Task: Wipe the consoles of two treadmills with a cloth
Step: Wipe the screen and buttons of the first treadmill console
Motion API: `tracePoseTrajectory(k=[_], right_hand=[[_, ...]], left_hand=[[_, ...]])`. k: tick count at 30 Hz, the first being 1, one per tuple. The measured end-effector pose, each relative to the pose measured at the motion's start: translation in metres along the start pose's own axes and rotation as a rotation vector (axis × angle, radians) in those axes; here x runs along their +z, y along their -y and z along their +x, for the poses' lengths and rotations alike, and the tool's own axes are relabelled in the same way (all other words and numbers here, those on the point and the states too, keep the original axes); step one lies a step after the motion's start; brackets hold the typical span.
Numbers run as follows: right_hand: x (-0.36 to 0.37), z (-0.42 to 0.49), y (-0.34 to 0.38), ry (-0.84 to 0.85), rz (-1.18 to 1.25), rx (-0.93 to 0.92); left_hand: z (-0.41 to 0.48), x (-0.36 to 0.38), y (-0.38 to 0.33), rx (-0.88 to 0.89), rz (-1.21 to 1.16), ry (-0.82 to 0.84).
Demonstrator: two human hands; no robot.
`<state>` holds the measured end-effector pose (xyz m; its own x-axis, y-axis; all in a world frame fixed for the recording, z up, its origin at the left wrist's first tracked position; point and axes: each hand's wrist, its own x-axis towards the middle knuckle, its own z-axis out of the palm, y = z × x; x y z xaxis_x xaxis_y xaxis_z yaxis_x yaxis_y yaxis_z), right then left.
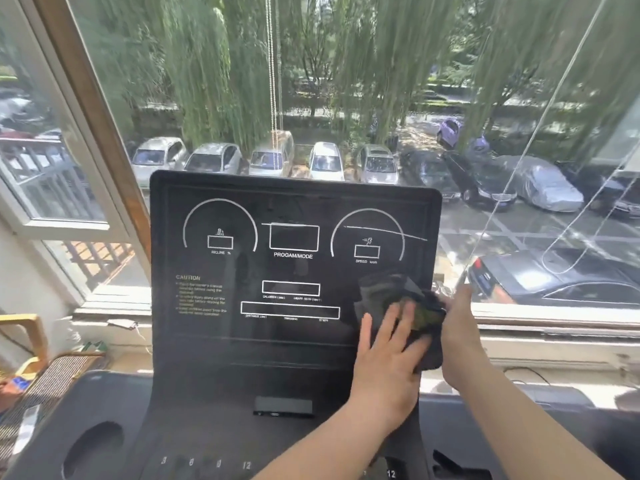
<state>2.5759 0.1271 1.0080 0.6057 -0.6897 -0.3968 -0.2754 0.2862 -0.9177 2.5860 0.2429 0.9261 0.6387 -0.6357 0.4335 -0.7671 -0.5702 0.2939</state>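
Observation:
The black treadmill console (242, 271) stands upright before the window, its screen printed with white dials and boxes. A dark cloth (391, 292) lies against the console's lower right corner and folds over its right edge. My left hand (388, 358) presses flat on the cloth with the fingers spread upward. My right hand (459, 327) is at the console's right edge and grips the cloth's outer end, one finger pointing up. Its other fingers are hidden behind the cloth. A second treadmill is not in view.
Below the screen is the black tray with a round cup holder (93, 448) and a small dark slot (282, 407). The window sill (554, 317) runs right behind the console. A wooden chair with a woven seat (38, 375) stands at the left.

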Motion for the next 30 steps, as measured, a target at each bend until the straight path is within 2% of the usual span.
tracePoseTrajectory(k=[2, 3, 6, 8, 11, 13, 15, 17, 19, 21, 23, 26, 30], right_hand=[[-0.017, 0.0, 0.004, -0.069, 0.022, 0.028], [-0.025, -0.001, 0.006, -0.088, 0.034, 0.027], [-0.028, -0.009, 0.021, -0.129, 0.014, -0.06], [-0.012, -0.016, 0.035, -0.159, -0.081, -0.205], [0.025, -0.022, 0.041, -0.153, -0.24, -0.453], [0.05, -0.029, 0.043, -0.149, -0.349, -0.579], [0.073, -0.033, 0.05, -0.153, -0.397, -0.609], [0.09, -0.031, 0.06, -0.207, -0.387, -0.577], [0.098, -0.022, 0.065, -0.258, -0.392, -0.534], [0.102, -0.019, 0.066, -0.271, -0.387, -0.509], [0.101, -0.016, 0.065, -0.292, -0.366, -0.533], [0.093, -0.015, 0.063, -0.281, -0.256, -0.547], [0.077, -0.018, 0.067, -0.203, -0.116, -0.473]], left_hand=[[0.009, -0.013, -0.014, 0.061, -0.136, 0.021], [0.01, -0.024, -0.02, 0.011, -0.257, 0.018], [0.011, -0.059, -0.024, -0.35, -0.766, 0.029], [0.008, -0.082, -0.012, -0.573, -1.036, -0.102], [-0.005, -0.128, 0.025, -0.859, -1.196, -0.398], [-0.019, -0.165, 0.051, -0.948, -1.126, -0.609], [-0.034, -0.199, 0.072, -0.974, -0.932, -0.78], [-0.044, -0.222, 0.092, -0.924, -0.762, -0.89], [-0.049, -0.227, 0.117, -0.824, -0.551, -0.921], [-0.045, -0.216, 0.154, -0.807, -0.226, -0.808], [-0.036, -0.204, 0.189, -0.853, -0.01, -0.609], [-0.026, -0.188, 0.218, -0.869, 0.109, -0.371], [-0.013, -0.15, 0.198, -0.895, 0.197, -0.302]])
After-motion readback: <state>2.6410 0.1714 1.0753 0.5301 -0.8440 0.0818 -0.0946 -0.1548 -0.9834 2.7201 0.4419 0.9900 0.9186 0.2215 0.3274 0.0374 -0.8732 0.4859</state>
